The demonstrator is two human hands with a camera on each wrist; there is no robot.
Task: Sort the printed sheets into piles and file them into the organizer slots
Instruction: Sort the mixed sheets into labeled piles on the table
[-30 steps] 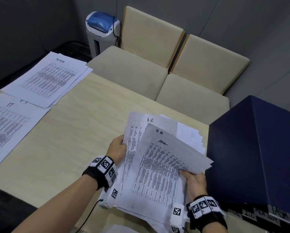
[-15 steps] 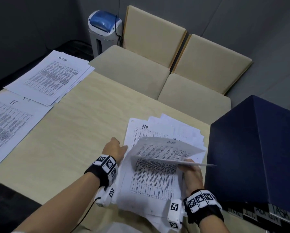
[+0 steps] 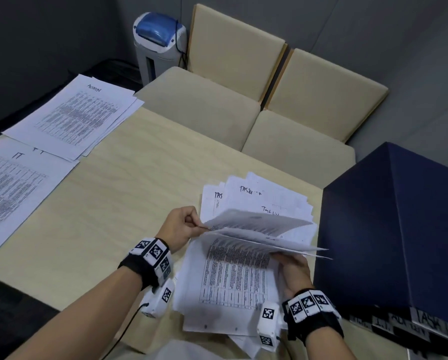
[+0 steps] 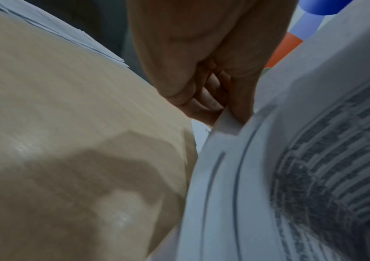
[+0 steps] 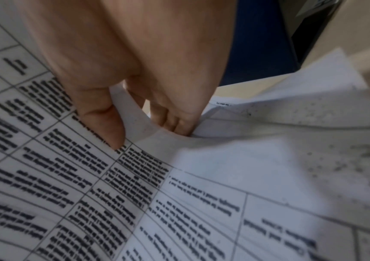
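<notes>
A loose stack of printed sheets lies near the table's front edge, fanned out at its far end where handwritten headings show. My left hand pinches the left edge of a few lifted sheets; in the left wrist view the thumb and fingers clamp a paper edge. My right hand holds the right side of the lifted sheets, thumb on top and fingers underneath. The dark blue organizer stands right of the stack, with labelled slots along its front.
Two sorted piles lie on the table's left side: one headed "ADMIN", one headed "IT". Two beige chairs stand beyond the far edge, and a paper shredder stands behind them. Bare wood lies between piles and stack.
The lifted sheets have swung from facing me to lying nearly flat and edge-on above the stack. My left hand has moved onto their left edge and now pinches it.
</notes>
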